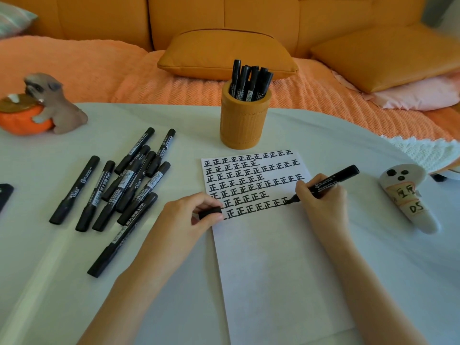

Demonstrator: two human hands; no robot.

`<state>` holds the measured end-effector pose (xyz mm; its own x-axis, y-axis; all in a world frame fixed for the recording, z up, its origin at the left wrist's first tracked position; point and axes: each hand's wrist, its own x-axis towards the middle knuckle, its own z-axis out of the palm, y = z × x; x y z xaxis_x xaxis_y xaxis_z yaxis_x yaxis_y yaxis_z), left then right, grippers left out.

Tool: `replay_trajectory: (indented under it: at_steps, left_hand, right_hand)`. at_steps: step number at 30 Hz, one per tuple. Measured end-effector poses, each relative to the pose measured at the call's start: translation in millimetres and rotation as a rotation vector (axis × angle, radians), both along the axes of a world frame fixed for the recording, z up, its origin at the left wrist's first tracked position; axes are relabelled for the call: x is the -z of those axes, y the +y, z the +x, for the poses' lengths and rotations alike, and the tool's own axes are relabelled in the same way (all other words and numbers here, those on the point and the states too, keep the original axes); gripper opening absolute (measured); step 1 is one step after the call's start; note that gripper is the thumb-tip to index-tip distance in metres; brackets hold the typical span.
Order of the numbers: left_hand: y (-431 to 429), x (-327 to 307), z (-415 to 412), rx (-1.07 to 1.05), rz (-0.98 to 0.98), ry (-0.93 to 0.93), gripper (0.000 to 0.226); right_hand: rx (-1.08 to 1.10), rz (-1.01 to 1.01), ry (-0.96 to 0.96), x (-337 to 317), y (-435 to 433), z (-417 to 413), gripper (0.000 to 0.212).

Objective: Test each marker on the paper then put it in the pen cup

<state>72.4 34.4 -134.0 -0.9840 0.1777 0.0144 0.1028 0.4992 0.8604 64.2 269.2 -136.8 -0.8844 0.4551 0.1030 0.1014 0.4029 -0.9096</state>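
Now the right hand holds a black marker, with its fingers curled round it. The tip touches the paper just past the fingertips, at the end of the last row of black marks. The left hand pinches the cap between thumb and fingers, at the paper's left edge. Up past both sets of fingers stands the pen cup, with markers in it. Other loose markers lie left of the left fingers.
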Motion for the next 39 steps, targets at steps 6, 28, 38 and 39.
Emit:
replay_trajectory:
  at_steps: [6, 28, 38, 39]
  left_hand:
    - [0.3, 0.0, 0.0, 0.002, -0.008, -0.007, 0.016]
    - [6.8, -16.8, 4.3, 0.006, 0.288, -0.007, 0.016]
    - [14.6, -22.4, 7.9, -0.033, 0.427, -0.086, 0.018]
    - [14.8, -22.8, 8.1, -0.034, 0.424, -0.087, 0.018]
  right_hand:
    - [0.047, -0.009, 0.018, 0.4, 1.4, 0.3, 0.026]
    - [-0.021, -0.562, 0.078, -20.1, -19.0, 4.2, 0.034]
    - [-0.141, -0.611, 0.087, -27.9, -51.1, 11.7, 0.037]
    - [-0.141, -0.615, 0.087, -27.9, -52.8, 12.3, 0.038]
